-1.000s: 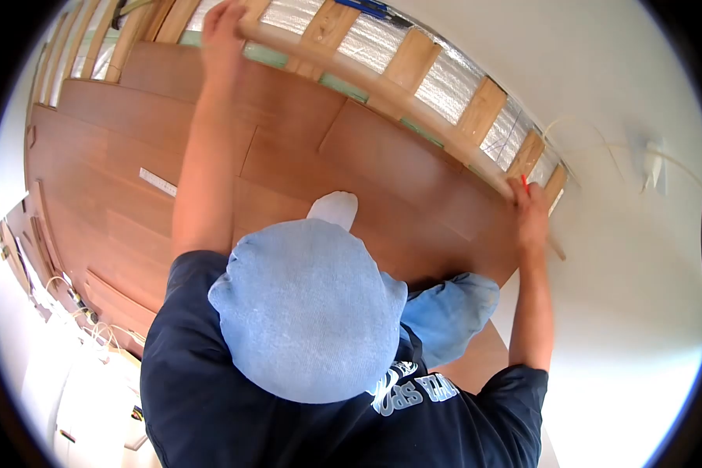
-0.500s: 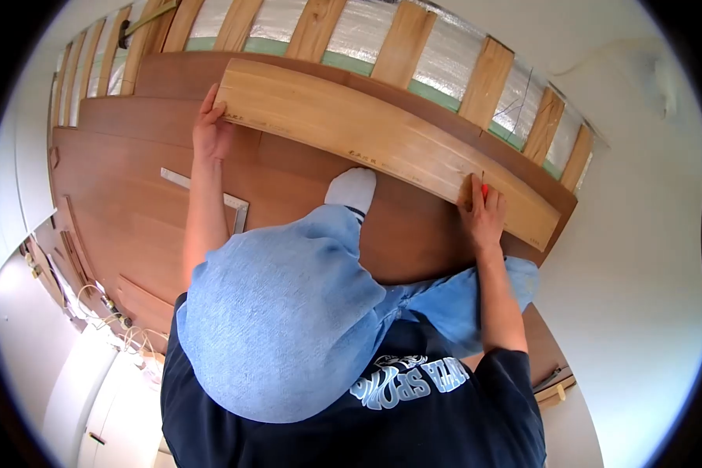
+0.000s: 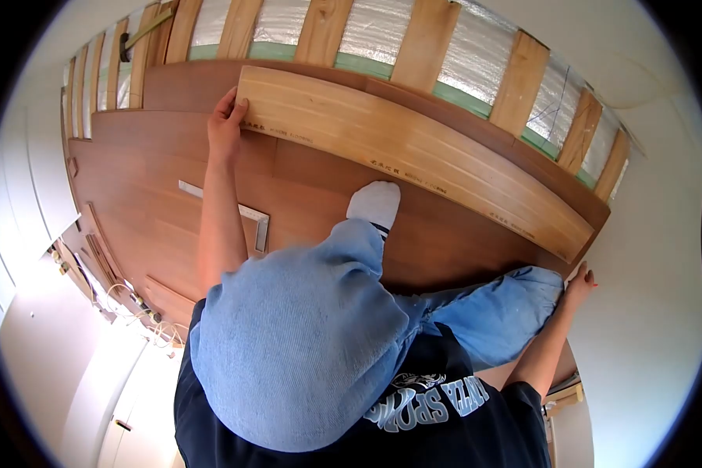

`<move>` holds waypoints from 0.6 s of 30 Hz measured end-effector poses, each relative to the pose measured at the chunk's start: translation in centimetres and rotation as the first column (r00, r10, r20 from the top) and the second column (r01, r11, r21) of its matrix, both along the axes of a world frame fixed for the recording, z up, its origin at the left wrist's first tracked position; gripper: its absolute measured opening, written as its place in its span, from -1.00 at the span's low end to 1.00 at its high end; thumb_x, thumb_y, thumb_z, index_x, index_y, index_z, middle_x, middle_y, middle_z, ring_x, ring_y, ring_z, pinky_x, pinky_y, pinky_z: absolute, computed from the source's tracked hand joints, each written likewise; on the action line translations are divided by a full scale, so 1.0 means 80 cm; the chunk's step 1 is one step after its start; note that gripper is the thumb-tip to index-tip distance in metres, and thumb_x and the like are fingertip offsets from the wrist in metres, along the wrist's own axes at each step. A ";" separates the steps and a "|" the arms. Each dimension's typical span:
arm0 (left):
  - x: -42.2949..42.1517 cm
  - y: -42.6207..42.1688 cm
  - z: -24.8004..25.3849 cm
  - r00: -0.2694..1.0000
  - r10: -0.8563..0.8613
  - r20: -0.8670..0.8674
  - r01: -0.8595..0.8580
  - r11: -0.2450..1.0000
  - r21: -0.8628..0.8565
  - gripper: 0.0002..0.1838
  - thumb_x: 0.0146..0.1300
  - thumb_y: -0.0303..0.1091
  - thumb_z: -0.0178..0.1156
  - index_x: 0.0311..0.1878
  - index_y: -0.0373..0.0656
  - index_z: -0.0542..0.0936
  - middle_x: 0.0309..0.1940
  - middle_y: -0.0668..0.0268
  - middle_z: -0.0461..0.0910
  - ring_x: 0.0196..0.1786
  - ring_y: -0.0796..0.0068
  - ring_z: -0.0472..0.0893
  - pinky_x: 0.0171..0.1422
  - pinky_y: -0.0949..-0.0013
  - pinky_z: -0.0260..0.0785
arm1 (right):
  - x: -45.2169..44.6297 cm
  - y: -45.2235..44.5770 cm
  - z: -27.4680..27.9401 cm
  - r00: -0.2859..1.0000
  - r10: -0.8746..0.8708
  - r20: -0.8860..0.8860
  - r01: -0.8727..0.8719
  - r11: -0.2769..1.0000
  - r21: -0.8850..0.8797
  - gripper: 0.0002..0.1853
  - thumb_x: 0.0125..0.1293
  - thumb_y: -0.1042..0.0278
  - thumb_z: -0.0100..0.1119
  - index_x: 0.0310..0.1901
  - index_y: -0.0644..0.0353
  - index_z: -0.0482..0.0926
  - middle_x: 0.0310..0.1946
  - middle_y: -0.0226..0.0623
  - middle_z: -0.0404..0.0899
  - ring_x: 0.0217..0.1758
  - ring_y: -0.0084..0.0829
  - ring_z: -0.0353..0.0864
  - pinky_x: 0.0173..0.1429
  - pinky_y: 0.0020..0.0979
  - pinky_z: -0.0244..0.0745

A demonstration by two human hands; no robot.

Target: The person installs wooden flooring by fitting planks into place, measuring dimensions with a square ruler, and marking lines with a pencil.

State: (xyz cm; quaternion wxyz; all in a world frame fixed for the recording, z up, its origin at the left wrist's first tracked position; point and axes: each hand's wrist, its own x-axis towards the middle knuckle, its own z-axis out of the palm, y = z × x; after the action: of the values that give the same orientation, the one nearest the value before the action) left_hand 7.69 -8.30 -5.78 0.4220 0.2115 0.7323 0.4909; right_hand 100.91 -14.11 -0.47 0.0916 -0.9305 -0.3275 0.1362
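A long floorboard (image 3: pixel 413 148), its pale printed side up, lies along the edge of the laid brown floor (image 3: pixel 312 168). My left hand (image 3: pixel 228 121) is closed on its left end, thumb on top and fingers at the end. Beyond the board's right end, close to the white wall, is my right hand (image 3: pixel 579 285), fingers curled. A small red tip of a pencil-like tool (image 3: pixel 595 285) sticks out of it; the rest is hidden in the hand. My right hand looks just clear of the board.
Wooden battens (image 3: pixel 421 47) with silver foil between them run along the far side. A metal square (image 3: pixel 259 222) lies on the floor left of my socked foot (image 3: pixel 374 204). Cables (image 3: pixel 164 331) and thin wood strips (image 3: pixel 101 253) lie at the left. A white wall (image 3: pixel 655 312) stands at right.
My right hand has left the top of the board and moved right and down, past its right end by the wall. My left hand stays on the left end. The view has shifted slightly.
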 end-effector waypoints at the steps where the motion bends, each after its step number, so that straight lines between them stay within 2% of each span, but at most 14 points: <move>1: 0.001 0.000 0.001 1.000 0.002 -0.003 -0.002 1.000 -0.005 -0.46 0.55 -0.37 0.37 0.51 -0.32 0.55 0.33 0.23 0.69 0.35 0.45 0.62 0.48 0.38 0.43 | 0.002 0.011 0.003 0.980 -0.166 -0.114 0.159 0.985 -0.070 -0.05 0.49 -0.29 0.29 0.56 0.45 0.38 0.25 0.09 0.67 0.01 -0.17 0.75 0.13 -0.24 0.67; 2: 0.000 0.003 0.002 1.000 -0.012 0.005 0.012 1.000 0.015 -0.45 0.55 -0.36 0.37 0.52 -0.32 0.54 0.34 0.23 0.68 0.37 0.45 0.62 0.49 0.37 0.42 | -0.001 0.019 -0.003 0.979 -0.165 -0.119 0.157 0.985 -0.071 -0.05 0.49 -0.29 0.29 0.56 0.45 0.38 0.25 0.09 0.67 0.01 -0.17 0.75 0.13 -0.24 0.67; 4: -0.003 0.002 0.002 0.999 -0.035 0.010 0.034 0.999 0.029 -0.45 0.55 -0.36 0.37 0.52 -0.32 0.53 0.36 0.22 0.68 0.38 0.44 0.61 0.51 0.36 0.41 | -0.014 0.022 -0.017 1.000 0.015 -0.024 -0.016 0.999 -0.049 -0.03 0.48 -0.35 0.25 0.56 0.43 0.39 0.11 0.00 0.72 -0.15 -0.27 0.71 -0.10 -0.29 0.61; 5: -0.004 0.001 0.000 1.000 -0.013 0.021 0.013 1.000 0.017 -0.44 0.55 -0.36 0.37 0.52 -0.32 0.53 0.36 0.23 0.67 0.39 0.44 0.60 0.52 0.35 0.40 | -0.017 0.025 -0.019 1.000 0.007 -0.027 -0.009 0.999 -0.048 -0.03 0.48 -0.35 0.25 0.56 0.43 0.39 0.11 0.00 0.72 -0.15 -0.27 0.71 -0.10 -0.29 0.61; 7: -0.003 0.005 0.003 0.999 0.005 0.033 -0.006 1.000 0.011 -0.44 0.55 -0.35 0.37 0.53 -0.32 0.53 0.37 0.23 0.67 0.40 0.44 0.60 0.53 0.35 0.39 | 0.006 0.027 -0.032 0.993 0.035 -0.109 -0.050 0.988 -0.145 -0.07 0.48 -0.40 0.21 0.50 0.38 0.51 -0.11 -0.07 0.76 -0.21 -0.28 0.67 -0.17 -0.29 0.55; 8: -0.001 0.005 0.008 0.999 -0.006 0.047 0.005 1.000 0.020 -0.44 0.56 -0.35 0.37 0.53 -0.32 0.53 0.37 0.23 0.67 0.40 0.45 0.60 0.53 0.35 0.39 | 0.016 0.026 -0.036 0.994 0.033 -0.108 -0.048 0.988 -0.145 -0.07 0.48 -0.40 0.21 0.50 0.38 0.51 -0.11 -0.07 0.76 -0.21 -0.28 0.67 -0.17 -0.29 0.55; 10: -0.004 0.005 0.005 0.998 -0.014 0.060 0.013 1.000 0.028 -0.44 0.56 -0.34 0.37 0.53 -0.31 0.53 0.37 0.23 0.67 0.39 0.45 0.60 0.53 0.36 0.39 | 0.023 0.027 -0.036 0.976 -0.051 -0.211 -0.006 0.965 -0.261 -0.13 0.48 -0.44 0.19 0.38 0.34 0.65 -0.32 -0.15 0.73 -0.28 -0.30 0.64 -0.22 -0.30 0.48; 13: -0.010 0.004 -0.001 0.998 -0.025 0.054 0.026 1.000 -0.014 -0.44 0.57 -0.34 0.36 0.53 -0.30 0.53 0.38 0.23 0.66 0.40 0.46 0.60 0.53 0.38 0.38 | 0.016 0.027 -0.041 0.968 -0.059 -0.243 0.002 0.974 -0.228 -0.16 0.48 -0.46 0.18 0.28 0.31 0.72 -0.43 -0.21 0.65 -0.40 -0.38 0.57 -0.29 -0.33 0.45; 18: -0.008 0.006 -0.005 0.998 0.019 0.060 -0.017 0.999 -0.029 -0.44 0.58 -0.36 0.34 0.55 -0.30 0.51 0.39 0.24 0.65 0.40 0.47 0.59 0.54 0.38 0.38 | 0.015 0.026 -0.044 0.943 -0.127 -0.306 0.060 0.973 -0.221 -0.23 0.50 -0.40 0.21 0.28 0.24 0.73 -0.50 -0.36 0.52 -0.54 -0.51 0.38 -0.44 -0.40 0.30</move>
State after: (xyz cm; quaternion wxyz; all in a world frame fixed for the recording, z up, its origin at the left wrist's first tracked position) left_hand 7.03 -7.79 -6.17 0.4423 0.1842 0.7279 0.4904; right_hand 102.14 -12.02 -3.99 0.0515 -0.9153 -0.2476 0.3136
